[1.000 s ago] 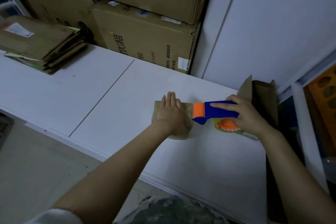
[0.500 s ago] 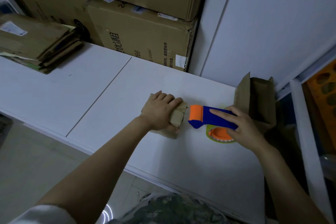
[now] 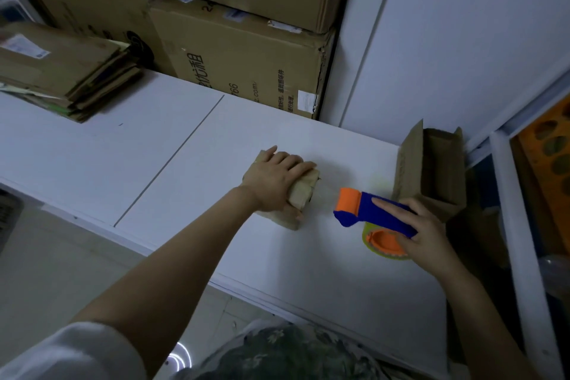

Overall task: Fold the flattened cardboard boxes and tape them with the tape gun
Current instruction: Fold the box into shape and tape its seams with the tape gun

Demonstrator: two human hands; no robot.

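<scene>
My left hand (image 3: 274,182) clamps the small box (image 3: 303,193); my right hand (image 3: 431,234) grips the tape gun (image 3: 377,215). Pull taut toward the desk (image 3: 308,262) right edge.

The left hand (image 3: 276,183) covers most of the small brown cardboard box (image 3: 303,193), so its top seam cannot be seen. The right hand (image 3: 430,236) and the blue and orange plastic tape gun (image 3: 374,214) hide part of the yellowish tape roll (image 3: 385,242). Far left of the left hand, a blurred stack of flattened brown cardboard (image 3: 61,71) runs off the picture's edge.
</scene>
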